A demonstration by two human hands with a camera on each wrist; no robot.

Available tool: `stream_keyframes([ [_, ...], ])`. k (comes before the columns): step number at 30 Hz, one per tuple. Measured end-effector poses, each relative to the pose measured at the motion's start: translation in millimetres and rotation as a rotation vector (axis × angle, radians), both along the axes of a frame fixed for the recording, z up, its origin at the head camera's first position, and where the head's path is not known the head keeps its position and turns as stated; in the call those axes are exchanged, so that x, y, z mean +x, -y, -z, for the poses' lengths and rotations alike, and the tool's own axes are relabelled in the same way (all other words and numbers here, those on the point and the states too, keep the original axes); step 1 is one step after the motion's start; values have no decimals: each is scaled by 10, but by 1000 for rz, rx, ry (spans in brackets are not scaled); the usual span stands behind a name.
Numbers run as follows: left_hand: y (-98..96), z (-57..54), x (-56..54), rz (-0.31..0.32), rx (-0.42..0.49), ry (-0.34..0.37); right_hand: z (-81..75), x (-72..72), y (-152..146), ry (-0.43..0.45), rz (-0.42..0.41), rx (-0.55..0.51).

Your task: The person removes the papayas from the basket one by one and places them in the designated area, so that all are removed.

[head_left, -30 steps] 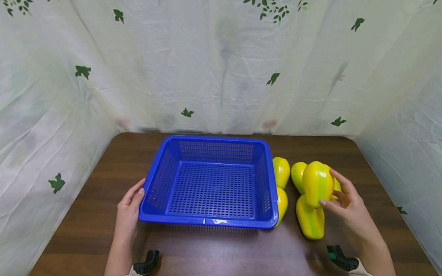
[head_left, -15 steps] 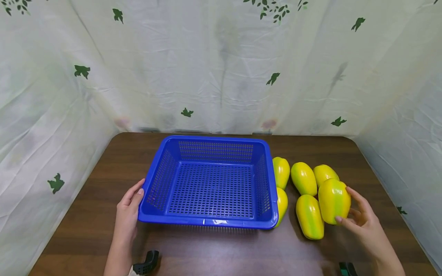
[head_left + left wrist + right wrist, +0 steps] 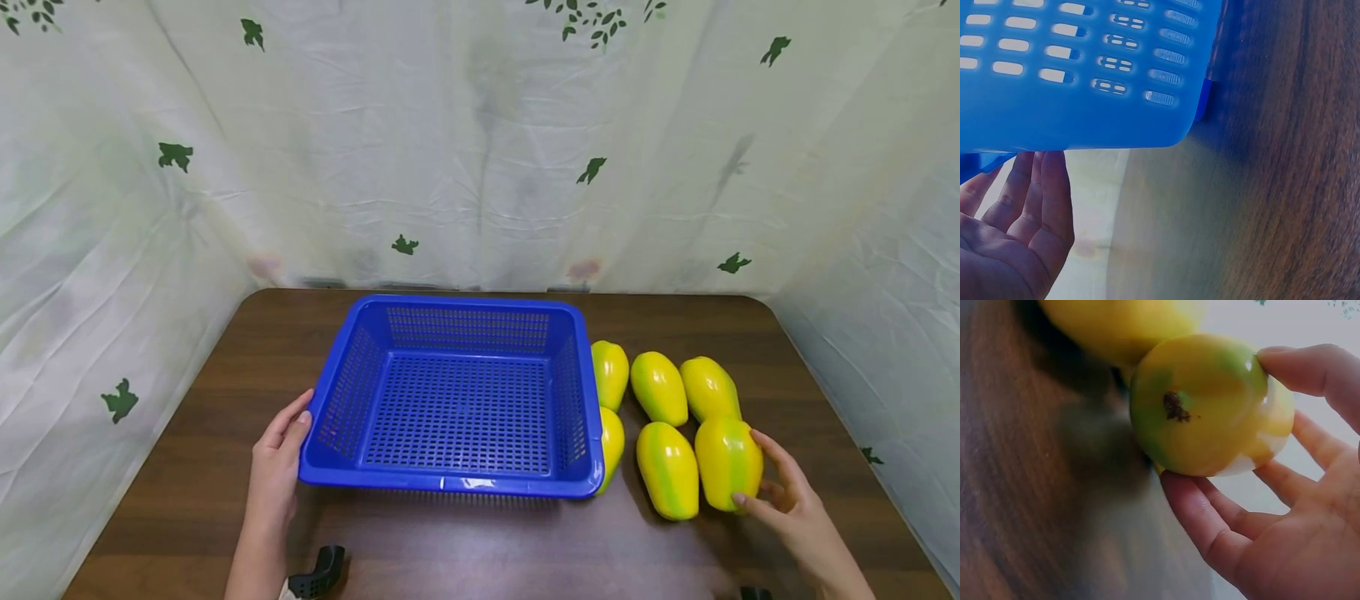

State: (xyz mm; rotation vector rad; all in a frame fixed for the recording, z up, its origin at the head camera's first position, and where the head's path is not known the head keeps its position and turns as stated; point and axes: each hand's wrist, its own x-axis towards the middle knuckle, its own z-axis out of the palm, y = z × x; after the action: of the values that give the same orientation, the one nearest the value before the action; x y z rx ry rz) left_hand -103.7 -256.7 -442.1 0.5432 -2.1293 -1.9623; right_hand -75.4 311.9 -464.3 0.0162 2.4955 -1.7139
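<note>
My left hand (image 3: 277, 467) grips the left rim of a blue plastic basket (image 3: 450, 481), thumb on top. In the left wrist view the fingers reach up to the edge of the basket (image 3: 1085, 119) beside its slotted wall. With thumb and fingertips my right hand (image 3: 798, 508) holds a glossy yellow papaya (image 3: 727, 467) with a green stripe, at the near right of a group. Its brown-spotted end faces the right wrist view, where the right hand (image 3: 1285, 531) spans the papaya (image 3: 1210, 419). Right beside it on the left lies another papaya (image 3: 667, 471).
Further back lie two more papayas, a middle papaya (image 3: 660, 387) and a right papaya (image 3: 708, 387). The basket's right side partly hides others, including a far papaya (image 3: 611, 375) and a near papaya (image 3: 611, 450). A white curtain (image 3: 450, 167) surrounds the brown table (image 3: 465, 550).
My right hand has brought its papaya down and to the right, from over the others to the group's near right. The papaya beside it has shifted slightly left. The basket and left hand stay put.
</note>
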Motion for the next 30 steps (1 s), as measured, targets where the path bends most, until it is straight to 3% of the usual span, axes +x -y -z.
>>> stream_keyframes([
  [7,20,0,12,12,-13,8,55,-32,6,65,-25,60],
  [17,23,-7,9,8,-24,13,42,-69,39,132,-70,28],
  [24,11,-5,-30,-86,-79,-40,-17,-109,50,136,-50,49],
  [30,-3,-22,-4,-209,-280,-182,-111,-66,115,8,17,23],
])
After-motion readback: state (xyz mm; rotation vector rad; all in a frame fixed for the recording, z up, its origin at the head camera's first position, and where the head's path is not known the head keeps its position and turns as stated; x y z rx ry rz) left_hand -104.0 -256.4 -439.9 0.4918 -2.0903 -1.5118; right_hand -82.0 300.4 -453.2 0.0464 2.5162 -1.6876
